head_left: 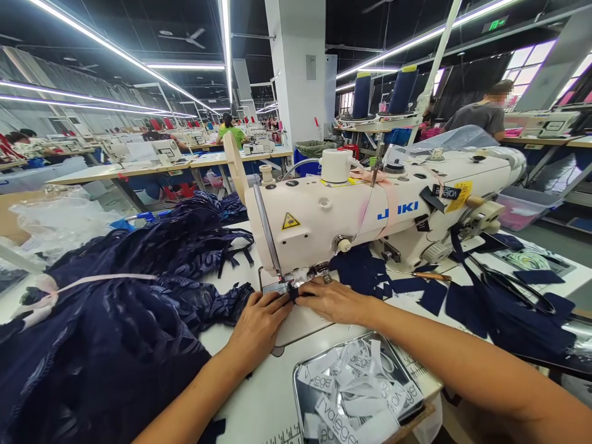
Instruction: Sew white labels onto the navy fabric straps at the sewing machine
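Note:
A white JUKI sewing machine (319,213) stands across the table in front of me. Below its needle, a small dark navy fabric piece (293,292) lies on the metal plate. My left hand (264,316) presses the piece from the left, fingers bent and close together. From the right, my right hand (330,301) pinches the same fabric, fingertips beside the presser foot. The hands nearly touch, and their fingers partly hide the fabric. Left of them is a big heap of navy lace garments (139,327), one end reaching toward my left hand.
A metal tray (300,394) of printed white labels (342,419) sits at the front. Navy fabric cut pieces (361,271), a wooden-handled awl (432,277) and black-handled scissors (513,283) lie to the right. Thread cones (402,89) stand behind; people work at other machines.

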`<state>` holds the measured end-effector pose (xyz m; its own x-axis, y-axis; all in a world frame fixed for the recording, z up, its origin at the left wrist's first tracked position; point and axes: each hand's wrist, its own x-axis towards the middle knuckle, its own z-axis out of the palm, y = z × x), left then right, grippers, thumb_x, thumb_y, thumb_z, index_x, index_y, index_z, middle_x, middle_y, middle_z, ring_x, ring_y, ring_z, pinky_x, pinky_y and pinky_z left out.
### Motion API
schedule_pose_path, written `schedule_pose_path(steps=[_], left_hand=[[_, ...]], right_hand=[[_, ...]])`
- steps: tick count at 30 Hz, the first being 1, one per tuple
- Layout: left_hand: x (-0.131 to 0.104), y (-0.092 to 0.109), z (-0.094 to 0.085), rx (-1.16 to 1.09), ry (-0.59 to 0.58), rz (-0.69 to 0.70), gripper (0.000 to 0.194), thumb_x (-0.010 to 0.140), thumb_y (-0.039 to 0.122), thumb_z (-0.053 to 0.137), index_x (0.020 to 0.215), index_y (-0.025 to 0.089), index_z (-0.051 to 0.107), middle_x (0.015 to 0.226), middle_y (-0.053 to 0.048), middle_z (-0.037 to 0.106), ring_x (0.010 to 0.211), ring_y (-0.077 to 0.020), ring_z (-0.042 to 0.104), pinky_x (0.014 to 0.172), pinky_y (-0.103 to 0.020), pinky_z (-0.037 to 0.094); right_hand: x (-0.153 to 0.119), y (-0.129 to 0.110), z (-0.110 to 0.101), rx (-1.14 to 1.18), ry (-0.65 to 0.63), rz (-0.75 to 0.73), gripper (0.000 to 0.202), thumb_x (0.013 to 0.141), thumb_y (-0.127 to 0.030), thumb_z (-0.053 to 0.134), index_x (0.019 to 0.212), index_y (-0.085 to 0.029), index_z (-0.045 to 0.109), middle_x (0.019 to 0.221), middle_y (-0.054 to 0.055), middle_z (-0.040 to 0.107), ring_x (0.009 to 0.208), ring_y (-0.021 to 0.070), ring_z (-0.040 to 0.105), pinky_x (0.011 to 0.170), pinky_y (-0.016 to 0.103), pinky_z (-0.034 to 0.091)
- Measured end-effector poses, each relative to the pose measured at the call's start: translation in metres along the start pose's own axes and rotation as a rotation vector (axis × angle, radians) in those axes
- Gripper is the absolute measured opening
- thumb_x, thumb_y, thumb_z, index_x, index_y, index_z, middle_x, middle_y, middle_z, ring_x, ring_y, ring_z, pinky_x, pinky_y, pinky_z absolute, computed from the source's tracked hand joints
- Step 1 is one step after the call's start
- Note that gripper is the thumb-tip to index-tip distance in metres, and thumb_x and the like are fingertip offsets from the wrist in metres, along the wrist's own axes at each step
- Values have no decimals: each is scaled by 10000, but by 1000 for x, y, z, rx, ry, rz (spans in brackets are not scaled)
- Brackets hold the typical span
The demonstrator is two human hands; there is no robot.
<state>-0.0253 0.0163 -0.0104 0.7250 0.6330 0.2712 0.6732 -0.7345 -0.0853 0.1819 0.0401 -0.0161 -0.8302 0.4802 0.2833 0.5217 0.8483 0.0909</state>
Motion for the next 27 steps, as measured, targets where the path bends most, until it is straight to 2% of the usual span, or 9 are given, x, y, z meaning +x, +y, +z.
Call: schedule_pose_path(steps=[6, 13, 20, 24, 27], left_hand=[[-4, 13, -1, 110, -80, -70, 427, 714, 27, 445, 1119, 132, 534, 1212, -116, 520, 1075, -255, 487, 842, -424, 364], [-2, 10, 2, 154, -80, -90, 462, 731, -7, 382, 1152, 134, 507, 1230, -94, 504, 1098, -255, 476, 841, -423, 372], [2, 1, 3, 163, -69, -87, 450, 718, -2, 414, 1140, 129, 505, 1217, -99, 520, 1117, -268, 452, 871, -437, 357], [6, -1, 3, 199, 14, -86, 365, 743, 27, 406, 1072, 104, 542, 1110, -128, 574, 1066, -256, 469, 879, -409, 356], [9, 5, 0, 278, 44, -149, 254, 767, 74, 394, 920, 92, 596, 905, -143, 592, 892, -260, 507, 781, -406, 387]], right_hand=[[1, 0, 1, -49, 2, -23, 254, 865, -106, 365, 1015, -147, 566, 998, 91, 555, 918, 191, 486, 714, 282, 431], [4, -1, 1, -45, 12, 9, 268, 851, -141, 382, 1059, -128, 551, 1043, 112, 555, 904, 196, 513, 730, 306, 441], [4, 2, 2, 123, 7, 112, 289, 837, -225, 429, 1082, -143, 559, 1130, 92, 550, 911, 199, 552, 823, 342, 428], [6, 6, 5, 193, 10, 208, 286, 833, -240, 442, 1078, -153, 562, 1072, 94, 581, 932, 214, 543, 819, 349, 433], [9, 8, 10, 161, 42, 314, 296, 859, -250, 407, 1108, -155, 536, 989, 112, 594, 933, 222, 531, 788, 359, 438]])
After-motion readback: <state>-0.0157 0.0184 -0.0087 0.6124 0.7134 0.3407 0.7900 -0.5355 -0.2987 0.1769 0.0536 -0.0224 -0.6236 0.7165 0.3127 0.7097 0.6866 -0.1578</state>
